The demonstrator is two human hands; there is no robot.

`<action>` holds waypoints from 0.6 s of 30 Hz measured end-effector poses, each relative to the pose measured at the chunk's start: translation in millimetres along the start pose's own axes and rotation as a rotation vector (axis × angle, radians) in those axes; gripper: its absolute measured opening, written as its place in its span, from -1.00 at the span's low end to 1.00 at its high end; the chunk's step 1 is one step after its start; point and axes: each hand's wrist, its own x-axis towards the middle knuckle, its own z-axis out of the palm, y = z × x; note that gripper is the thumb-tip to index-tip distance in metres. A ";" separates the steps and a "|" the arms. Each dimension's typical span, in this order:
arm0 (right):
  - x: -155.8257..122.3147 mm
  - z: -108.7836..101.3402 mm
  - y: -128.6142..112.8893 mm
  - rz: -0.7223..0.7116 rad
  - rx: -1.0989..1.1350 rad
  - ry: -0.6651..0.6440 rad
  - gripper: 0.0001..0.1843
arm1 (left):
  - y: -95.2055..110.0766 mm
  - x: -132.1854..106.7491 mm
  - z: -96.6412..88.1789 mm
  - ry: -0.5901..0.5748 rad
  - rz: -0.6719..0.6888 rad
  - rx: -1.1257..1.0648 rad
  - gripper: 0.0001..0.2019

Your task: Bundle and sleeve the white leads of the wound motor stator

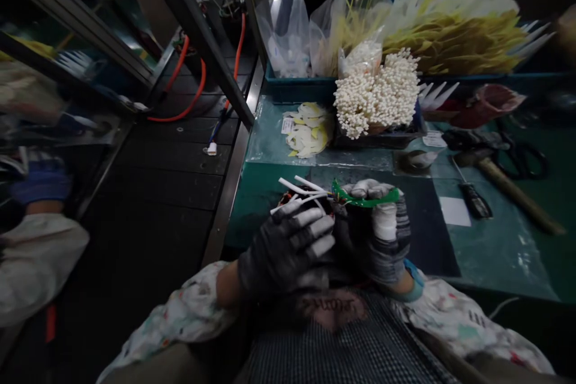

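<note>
Both my hands wear dark grey gloves with pale fingertips and meet close to my chest. My left hand (288, 243) is curled round a small dark part with several white wires (299, 189) sticking out toward the upper left. My right hand (375, 231) is closed on a thin green strip (364, 197) that runs across its fingertips and touches the wires. The dark part itself is mostly hidden between the two hands.
A green work mat (495, 240) carries a hammer (508, 183), a screwdriver (470, 195), scissors (522, 153) and a bundle of white-tipped sticks (378, 93). Bags and yellow strips (450, 39) fill a blue tray behind. A dark conveyor (166, 180) runs left; another person's blue-gloved hand (40, 183) is there.
</note>
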 end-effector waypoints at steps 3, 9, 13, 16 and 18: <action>6.4 15.6 3.6 -0.129 0.007 -0.017 -0.83 | -15.3 4.0 -23.8 0.187 -0.143 -0.222 -0.45; -2.4 15.1 27.2 -0.297 -0.089 -0.170 -0.83 | -26.8 33.9 -1.9 0.325 -0.366 -0.294 -0.69; -5.9 -1.7 37.0 -0.330 -0.149 -0.221 -0.70 | -29.8 37.6 6.5 0.324 -0.368 -0.383 -0.74; -2.4 -6.7 32.9 -0.317 -0.137 -0.319 -0.73 | -58.6 38.5 -1.5 0.292 -0.401 -0.436 -0.81; 1.4 -6.8 28.6 -0.323 -0.112 -0.431 -0.78 | -93.4 43.8 -0.2 0.253 -0.563 -0.405 -0.86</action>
